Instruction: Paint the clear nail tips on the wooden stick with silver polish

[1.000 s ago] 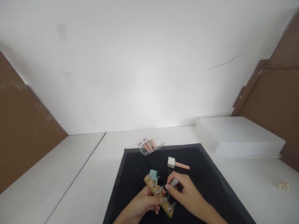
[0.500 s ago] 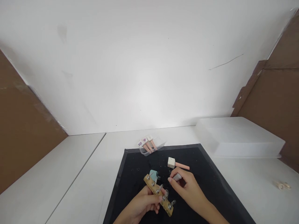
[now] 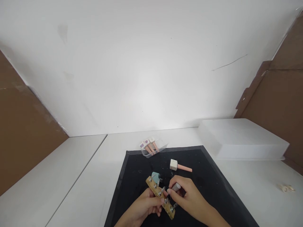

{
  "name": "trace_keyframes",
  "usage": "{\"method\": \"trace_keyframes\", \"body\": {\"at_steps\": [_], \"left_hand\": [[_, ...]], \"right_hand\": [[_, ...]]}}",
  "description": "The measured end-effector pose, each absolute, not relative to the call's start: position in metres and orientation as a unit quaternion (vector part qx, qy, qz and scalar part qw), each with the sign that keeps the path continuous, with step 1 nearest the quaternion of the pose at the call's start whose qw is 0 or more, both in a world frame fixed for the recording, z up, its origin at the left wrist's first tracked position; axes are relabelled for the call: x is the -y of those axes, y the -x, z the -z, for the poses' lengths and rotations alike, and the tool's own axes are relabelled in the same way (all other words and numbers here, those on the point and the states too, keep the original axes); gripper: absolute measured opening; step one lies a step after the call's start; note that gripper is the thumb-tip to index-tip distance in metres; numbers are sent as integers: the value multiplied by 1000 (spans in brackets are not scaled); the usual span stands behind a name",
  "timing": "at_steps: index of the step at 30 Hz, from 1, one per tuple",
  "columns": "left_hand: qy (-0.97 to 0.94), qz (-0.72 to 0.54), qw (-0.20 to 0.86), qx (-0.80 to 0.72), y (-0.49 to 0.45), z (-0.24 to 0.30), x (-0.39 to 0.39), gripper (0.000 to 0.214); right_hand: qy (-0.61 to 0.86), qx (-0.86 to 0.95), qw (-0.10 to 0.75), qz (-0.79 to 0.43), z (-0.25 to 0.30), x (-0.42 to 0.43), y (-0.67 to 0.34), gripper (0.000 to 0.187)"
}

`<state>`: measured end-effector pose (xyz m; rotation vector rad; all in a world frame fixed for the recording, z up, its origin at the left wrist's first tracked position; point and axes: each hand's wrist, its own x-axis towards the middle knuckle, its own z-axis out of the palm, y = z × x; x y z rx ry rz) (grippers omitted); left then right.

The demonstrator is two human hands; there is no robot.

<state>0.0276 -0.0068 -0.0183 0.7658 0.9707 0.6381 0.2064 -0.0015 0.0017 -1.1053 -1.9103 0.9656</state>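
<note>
My left hand (image 3: 146, 205) is closed around a wooden strip (image 3: 156, 189), a nail tip holder with a row of round metal studs. Clear nail tips (image 3: 163, 189) stick out from the studs. My right hand (image 3: 188, 195) pinches a nail polish brush by its grey cap (image 3: 176, 186). The brush's lower end is down at the strip's right side, close to one of the nail tips; its bristles are hard to make out. Just behind the strip's far end is a light teal bottle (image 3: 155, 176), partly covered by the strip.
On the black mat (image 3: 134, 164) lies a white square bottle (image 3: 173, 164) with a long pink cap. A clear tray (image 3: 163, 146) at the mat's back edge holds several similar bottles. A white translucent box (image 3: 246, 138) stands back right; small beige rings (image 3: 285, 188) lie far right.
My right hand has moved left and down with the brush, bringing it from beside the strip to a nail tip. My left hand and the strip stay nearly still.
</note>
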Motion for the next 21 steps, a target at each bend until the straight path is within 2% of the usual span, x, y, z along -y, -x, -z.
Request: {"method": "trace_keyframes", "body": {"at_steps": [13, 21], "left_hand": [[-350, -294, 777, -432, -26, 21, 6, 34], [-348, -294, 774, -440, -26, 18, 7, 32]], "right_hand": [[443, 794, 334, -249, -6, 0, -208, 7], [455, 774, 362, -251, -4, -1, -208, 10]]}}
